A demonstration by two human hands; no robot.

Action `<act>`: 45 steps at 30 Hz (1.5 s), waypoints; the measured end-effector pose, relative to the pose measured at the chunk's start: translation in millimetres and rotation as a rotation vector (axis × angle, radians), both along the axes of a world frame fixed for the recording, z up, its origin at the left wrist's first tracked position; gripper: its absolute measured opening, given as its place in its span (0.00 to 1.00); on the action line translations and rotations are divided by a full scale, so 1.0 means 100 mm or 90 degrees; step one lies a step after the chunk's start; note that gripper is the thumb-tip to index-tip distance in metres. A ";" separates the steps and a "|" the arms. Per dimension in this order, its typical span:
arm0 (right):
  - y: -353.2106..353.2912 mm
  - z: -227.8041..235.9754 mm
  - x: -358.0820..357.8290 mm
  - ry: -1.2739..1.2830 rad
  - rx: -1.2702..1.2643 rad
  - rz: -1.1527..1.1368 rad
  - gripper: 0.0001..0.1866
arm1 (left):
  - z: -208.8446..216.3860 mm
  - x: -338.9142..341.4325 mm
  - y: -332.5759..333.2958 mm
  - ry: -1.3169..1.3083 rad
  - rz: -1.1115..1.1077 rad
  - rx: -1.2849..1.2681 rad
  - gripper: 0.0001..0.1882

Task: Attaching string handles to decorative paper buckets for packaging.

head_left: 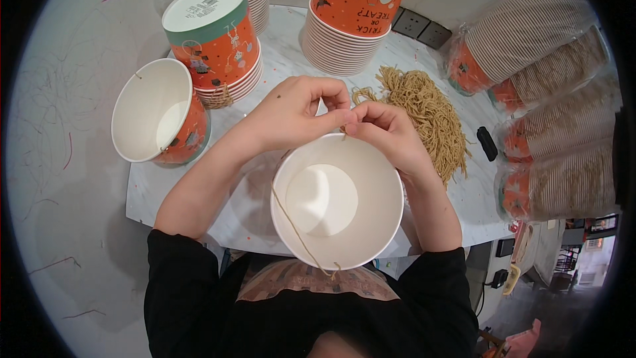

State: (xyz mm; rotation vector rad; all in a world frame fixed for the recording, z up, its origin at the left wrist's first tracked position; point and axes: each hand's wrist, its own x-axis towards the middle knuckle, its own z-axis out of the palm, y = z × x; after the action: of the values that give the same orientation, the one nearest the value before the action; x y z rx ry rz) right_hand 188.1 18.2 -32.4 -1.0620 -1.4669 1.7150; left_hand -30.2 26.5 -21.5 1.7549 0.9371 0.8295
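Note:
A white-lined paper bucket (381,212) stands in front of me, its open top facing up. A thin tan string (291,220) runs slack along the left inside of it, knotted through the near rim. At the far rim, my left hand (298,111) and my right hand (392,134) meet, fingertips pinched together on the string where it comes through the wall. The fingers hide most of that end. Just right of my right hand lies a heap of tan cut strings (427,116). To the left, another paper bucket (122,122) tilts open, with string at its rim.
Upside-down stacks of orange and green buckets stand behind at left (212,46) and centre (354,6). Plastic-wrapped bucket stacks (556,119) lie along the right. A small black object (487,144) rests beside the string heap. Wall sockets (412,24) are at the back.

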 end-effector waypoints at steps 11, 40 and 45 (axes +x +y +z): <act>0.08 -0.17 -0.02 0.119 -0.100 -0.018 0.03 | -0.12 0.07 0.00 -0.024 0.048 0.104 0.07; 0.04 -0.19 -0.12 0.196 -0.173 -0.058 0.03 | -0.18 0.05 0.06 -0.028 0.012 -0.105 0.05; 0.02 -0.19 -0.10 0.172 -0.200 -0.059 0.03 | -0.13 -0.12 0.14 -0.116 -0.114 -0.257 0.06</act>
State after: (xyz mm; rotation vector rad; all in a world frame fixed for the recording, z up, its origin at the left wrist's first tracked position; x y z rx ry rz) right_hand 177.6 20.4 -51.2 -0.9891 -0.9877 1.9761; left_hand -42.0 40.6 -34.8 1.3653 0.7525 0.6220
